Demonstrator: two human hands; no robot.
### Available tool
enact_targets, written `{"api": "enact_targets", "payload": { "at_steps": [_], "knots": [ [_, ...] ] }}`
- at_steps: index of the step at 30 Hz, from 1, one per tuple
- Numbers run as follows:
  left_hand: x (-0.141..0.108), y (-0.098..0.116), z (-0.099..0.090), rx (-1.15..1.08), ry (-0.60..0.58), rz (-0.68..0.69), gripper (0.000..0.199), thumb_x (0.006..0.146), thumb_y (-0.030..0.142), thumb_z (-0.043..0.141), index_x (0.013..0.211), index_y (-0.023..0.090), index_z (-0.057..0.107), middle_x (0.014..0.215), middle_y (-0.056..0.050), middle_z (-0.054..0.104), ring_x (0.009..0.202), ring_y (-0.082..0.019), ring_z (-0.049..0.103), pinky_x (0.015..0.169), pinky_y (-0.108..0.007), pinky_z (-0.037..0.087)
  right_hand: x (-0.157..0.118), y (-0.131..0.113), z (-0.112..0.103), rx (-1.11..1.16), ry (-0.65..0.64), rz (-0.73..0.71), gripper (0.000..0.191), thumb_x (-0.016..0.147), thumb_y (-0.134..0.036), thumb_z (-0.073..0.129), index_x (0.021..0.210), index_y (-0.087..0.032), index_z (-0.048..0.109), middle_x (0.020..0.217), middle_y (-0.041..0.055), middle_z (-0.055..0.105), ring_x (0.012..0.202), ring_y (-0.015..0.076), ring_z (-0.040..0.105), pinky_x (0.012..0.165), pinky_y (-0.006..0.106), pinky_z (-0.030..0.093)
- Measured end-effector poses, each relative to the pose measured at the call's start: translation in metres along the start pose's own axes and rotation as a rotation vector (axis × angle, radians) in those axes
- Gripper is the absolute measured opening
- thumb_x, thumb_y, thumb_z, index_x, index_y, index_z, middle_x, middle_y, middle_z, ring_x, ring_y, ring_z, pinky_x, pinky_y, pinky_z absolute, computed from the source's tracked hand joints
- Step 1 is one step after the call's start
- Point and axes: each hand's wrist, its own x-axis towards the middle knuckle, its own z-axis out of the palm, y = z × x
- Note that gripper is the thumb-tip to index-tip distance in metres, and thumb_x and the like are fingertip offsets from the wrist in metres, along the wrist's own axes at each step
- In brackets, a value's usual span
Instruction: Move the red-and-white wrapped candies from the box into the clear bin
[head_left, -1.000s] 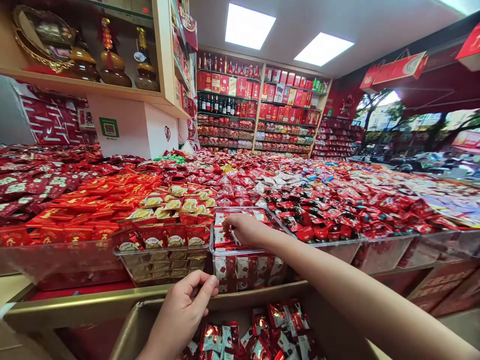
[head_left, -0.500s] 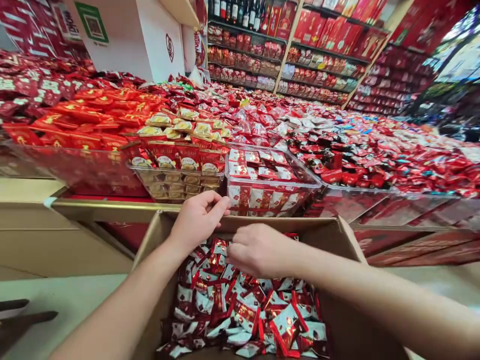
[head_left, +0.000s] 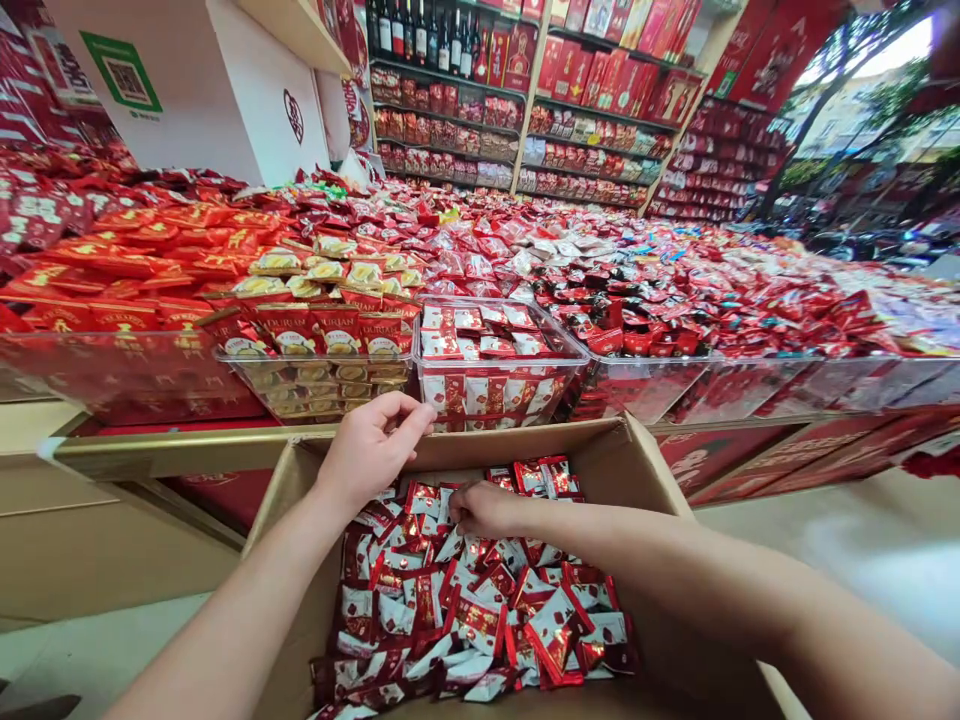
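An open cardboard box [head_left: 600, 440] holds a loose heap of small red-and-white candy packets [head_left: 480, 620]. My right hand [head_left: 491, 508] is down inside it, fingers closed against a packet in the upper middle of the heap. Above the box's far left part is my left hand [head_left: 375, 445], its thumb and fingers curled together. Whatever those fingers may hold is hidden. Just beyond my left fingertips stands a clear plastic bin [head_left: 577, 358] with similar red-and-white packets in neat rows.
Left of that bin is another clear bin [head_left: 322, 372] of durian packets, beside bright red packets [head_left: 112, 290]. Bins of dark red sweets [head_left: 645, 325] continue rightward. A gold-edged counter [head_left: 187, 440] runs behind the box. Stocked shelves [head_left: 457, 130] and a white pillar [head_left: 255, 90] stand farther back.
My right hand has lowered from above the heap onto the packets. My left hand stays curled near the box's far edge. The view has shifted, so the surroundings appear farther left.
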Motion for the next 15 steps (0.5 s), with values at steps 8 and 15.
{"api": "enact_targets", "payload": {
  "at_steps": [8, 15],
  "knots": [
    [-0.013, 0.017, -0.008, -0.124, -0.246, 0.068, 0.028, 0.077, 0.031, 0.05, 0.101, 0.018, 0.054, 0.097, -0.005, 0.063, 0.087, -0.019, 0.058, 0.072, -0.026, 0.047, -0.043, -0.056, -0.097, 0.428, 0.419, -0.24, 0.008, 0.076, -0.023, 0.049, 0.079, -0.015, 0.049, 0.063, -0.003, 0.051, 0.055, 0.0061, 0.045, 0.052, 0.017, 0.036],
    [-0.015, 0.03, 0.004, 0.036, -0.498, 0.064, 0.028, 0.083, 0.033, 0.038, 0.095, 0.019, 0.059, 0.084, 0.0, 0.063, 0.079, -0.018, 0.055, 0.074, -0.027, 0.042, -0.052, -0.056, -0.105, 0.422, 0.737, -0.15, 0.012, 0.078, -0.021, 0.046, 0.087, -0.016, 0.051, 0.069, -0.0001, 0.055, 0.061, 0.0083, 0.048, 0.057, 0.02, 0.04]
  ]
}}
